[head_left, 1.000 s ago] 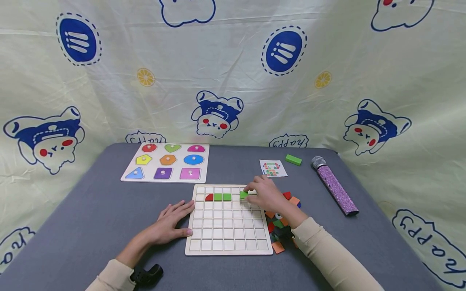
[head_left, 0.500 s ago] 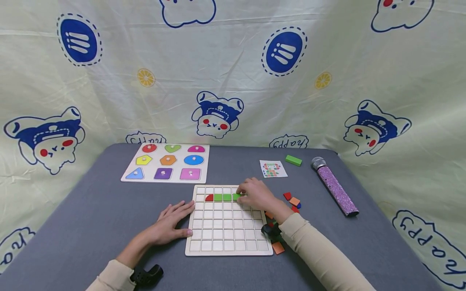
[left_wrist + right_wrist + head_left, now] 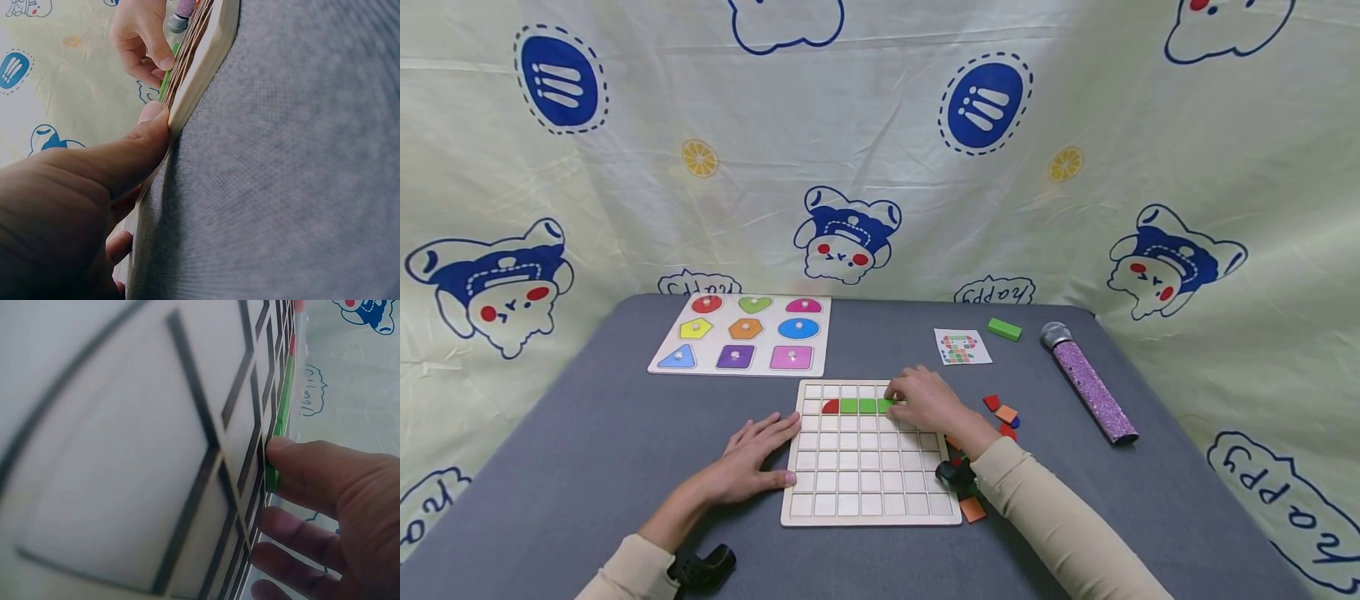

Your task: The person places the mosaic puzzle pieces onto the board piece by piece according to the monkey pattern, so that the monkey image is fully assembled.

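Note:
A pale wooden grid board (image 3: pixel 871 462) lies on the table. Near its top row of cells sit a red rounded-corner tile (image 3: pixel 831 407) and two green square tiles (image 3: pixel 858 406), side by side. My right hand (image 3: pixel 929 404) pinches a third green tile (image 3: pixel 884 406) at the right end of that row; in the right wrist view the thumb presses on the tile's edge (image 3: pixel 272 479). Fingers spread fairly straight, my left hand (image 3: pixel 747 461) rests against the board's left edge, and its thumb (image 3: pixel 134 150) touches the rim in the left wrist view.
Loose coloured tiles (image 3: pixel 973 510) lie right of the board, partly hidden by the right arm. Behind are a printed pattern card (image 3: pixel 964 347), a green block (image 3: pixel 1004 330) and a shape puzzle board (image 3: pixel 763 348). A glittery purple microphone (image 3: pixel 1093 392) lies at right.
My right hand has shifted left with the green tile, bringing it beside the other green tiles. In the last half second it has barely moved. The left hand stays put.

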A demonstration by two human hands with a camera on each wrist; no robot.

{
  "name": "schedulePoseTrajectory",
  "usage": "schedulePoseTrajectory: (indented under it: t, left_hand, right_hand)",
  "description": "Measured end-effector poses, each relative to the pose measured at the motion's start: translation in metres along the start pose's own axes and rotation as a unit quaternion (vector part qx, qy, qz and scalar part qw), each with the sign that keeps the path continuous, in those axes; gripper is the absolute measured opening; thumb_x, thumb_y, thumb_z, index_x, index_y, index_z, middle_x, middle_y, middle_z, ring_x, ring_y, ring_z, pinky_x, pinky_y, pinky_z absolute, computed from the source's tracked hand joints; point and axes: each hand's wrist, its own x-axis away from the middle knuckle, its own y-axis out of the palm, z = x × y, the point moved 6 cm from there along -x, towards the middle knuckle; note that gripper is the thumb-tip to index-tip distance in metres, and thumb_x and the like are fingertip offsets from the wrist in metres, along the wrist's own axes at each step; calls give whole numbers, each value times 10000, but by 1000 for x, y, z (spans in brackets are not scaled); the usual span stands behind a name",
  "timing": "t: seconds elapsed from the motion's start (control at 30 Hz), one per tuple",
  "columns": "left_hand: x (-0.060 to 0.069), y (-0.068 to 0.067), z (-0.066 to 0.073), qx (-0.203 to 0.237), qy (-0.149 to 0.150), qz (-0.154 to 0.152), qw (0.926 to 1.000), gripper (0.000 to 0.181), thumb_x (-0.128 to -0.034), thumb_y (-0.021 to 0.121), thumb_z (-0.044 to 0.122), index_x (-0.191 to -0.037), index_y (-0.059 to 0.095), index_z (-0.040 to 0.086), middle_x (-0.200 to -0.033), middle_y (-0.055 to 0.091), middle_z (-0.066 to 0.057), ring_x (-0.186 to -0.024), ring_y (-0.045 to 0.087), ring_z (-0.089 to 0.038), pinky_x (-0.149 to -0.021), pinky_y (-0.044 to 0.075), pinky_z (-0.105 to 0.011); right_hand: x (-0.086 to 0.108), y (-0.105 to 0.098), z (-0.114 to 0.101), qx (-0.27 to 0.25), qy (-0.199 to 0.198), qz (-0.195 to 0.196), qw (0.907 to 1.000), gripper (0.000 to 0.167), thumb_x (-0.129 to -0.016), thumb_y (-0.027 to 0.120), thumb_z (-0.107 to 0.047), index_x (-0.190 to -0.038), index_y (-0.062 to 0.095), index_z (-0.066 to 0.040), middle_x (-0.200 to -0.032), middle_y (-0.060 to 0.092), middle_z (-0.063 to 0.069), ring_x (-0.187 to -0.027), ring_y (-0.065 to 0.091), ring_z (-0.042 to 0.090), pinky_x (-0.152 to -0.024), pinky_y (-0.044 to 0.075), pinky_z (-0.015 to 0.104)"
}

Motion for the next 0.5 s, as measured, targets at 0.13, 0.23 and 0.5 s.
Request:
schedulePoseTrajectory:
  t: [0.13,0.23,0.5]
  left_hand:
    - [0,0,0,-5,-27,-12,10000,757,-863,639,421,-1462,340,68,-1544,303,-130,-1436,162,-418,-1107,14,-654]
    - [0,0,0,-5,-25,-11,10000,756,-864,638,421,-1462,340,68,-1544,303,-129,-1436,161,-418,-1107,14,-655]
    - [0,1,-1,-2,-76,-21,10000,758,-861,644,419,-1463,339,74,-1546,299,-125,-1437,160,-413,-1109,14,-655]
  right_hand:
    - [0,0,0,41,43,-18,10000,227,-820,731,-314,-1013,710,-197,-934,630,-20,-849,489,149,-728,410,329]
    - [2,-3,0,77,35,-8,10000,266,-819,730,-321,-1045,704,-182,-937,631,-7,-853,500,157,-731,417,328]
    - [12,-19,7,62,4,265,9996,268,-831,714,-304,-1052,706,-153,-968,642,33,-884,528,188,-738,438,348]
